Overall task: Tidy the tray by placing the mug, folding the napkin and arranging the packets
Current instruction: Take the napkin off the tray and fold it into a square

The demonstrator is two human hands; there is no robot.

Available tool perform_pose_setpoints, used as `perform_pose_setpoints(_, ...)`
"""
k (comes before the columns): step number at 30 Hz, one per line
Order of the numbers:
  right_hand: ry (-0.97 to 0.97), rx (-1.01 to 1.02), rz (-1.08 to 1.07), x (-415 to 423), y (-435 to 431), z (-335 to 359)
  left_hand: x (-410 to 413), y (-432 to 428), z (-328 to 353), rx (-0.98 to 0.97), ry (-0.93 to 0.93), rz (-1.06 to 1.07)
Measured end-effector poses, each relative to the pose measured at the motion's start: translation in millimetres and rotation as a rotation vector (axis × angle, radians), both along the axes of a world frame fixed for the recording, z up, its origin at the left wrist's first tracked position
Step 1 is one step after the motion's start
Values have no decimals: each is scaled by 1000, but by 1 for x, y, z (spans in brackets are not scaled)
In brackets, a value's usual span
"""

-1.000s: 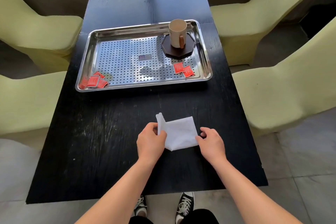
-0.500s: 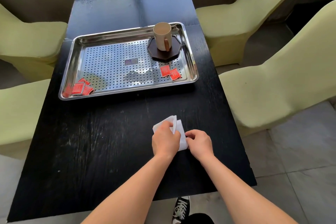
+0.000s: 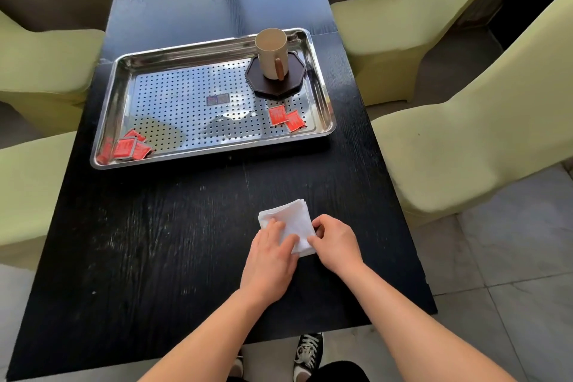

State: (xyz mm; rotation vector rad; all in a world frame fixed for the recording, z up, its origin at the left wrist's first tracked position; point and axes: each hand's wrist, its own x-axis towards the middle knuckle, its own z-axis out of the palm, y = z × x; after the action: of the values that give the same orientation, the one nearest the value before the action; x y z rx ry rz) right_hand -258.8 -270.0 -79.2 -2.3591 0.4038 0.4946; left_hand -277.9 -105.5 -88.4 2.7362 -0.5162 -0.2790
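Pressing flat on the folded white napkin (image 3: 286, 226) near the tabletop's (image 3: 155, 257) near edge, the left hand (image 3: 271, 254) steadies while the right hand (image 3: 336, 240) pinches its side; mug (image 3: 272, 54) already sits on the tray's (image 3: 217, 150) coaster (image 3: 276, 85), red packets (image 3: 128, 149) still scattered.

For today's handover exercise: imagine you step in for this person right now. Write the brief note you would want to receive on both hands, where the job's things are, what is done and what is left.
Left hand: flat on the napkin, pressing it to the black table.
Right hand: pinching the napkin's near right edge.
Napkin: folded to a small square, on the table in front of the tray, not in it.
Mug: upright on the dark coaster, tray's far right corner. Done.
Red packets: two loose groups, near left corner and near right, overlapping and askew.
Left: finish the fold, put the napkin in the tray, arrange the packets.
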Motion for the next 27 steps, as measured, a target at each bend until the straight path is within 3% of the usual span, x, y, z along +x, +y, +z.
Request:
perform_pose_setpoints(5, -36, -100, 21, -2, 2, 5, 14, 2, -4, -47, -73, 93)
perform_pose_setpoints(11, -27, 41, -167, -13, 7, 11, 25, -3, -14, -15, 15, 45)
perform_pose_setpoints(17, 55, 43, -168, -18, 6, 3, 25, -5, -27, 214, 25, -102)
perform_pose_setpoints(19, 30, -4, -124, -16, 4, 0, 24, -3, -32, 244, 26, -134)
perform_pose_setpoints(21, -120, -79, -54, -15, 3, -3, 23, 0, -37, 244, 25, -148)
perform_pose_setpoints(24, -346, -167, 209, -8, 2, -9, 22, 0, -42, 232, 26, -143)
perform_pose_setpoints(27, -231, -320, 516, 0, -3, -20, 21, -1, -45, 220, 17, -131)
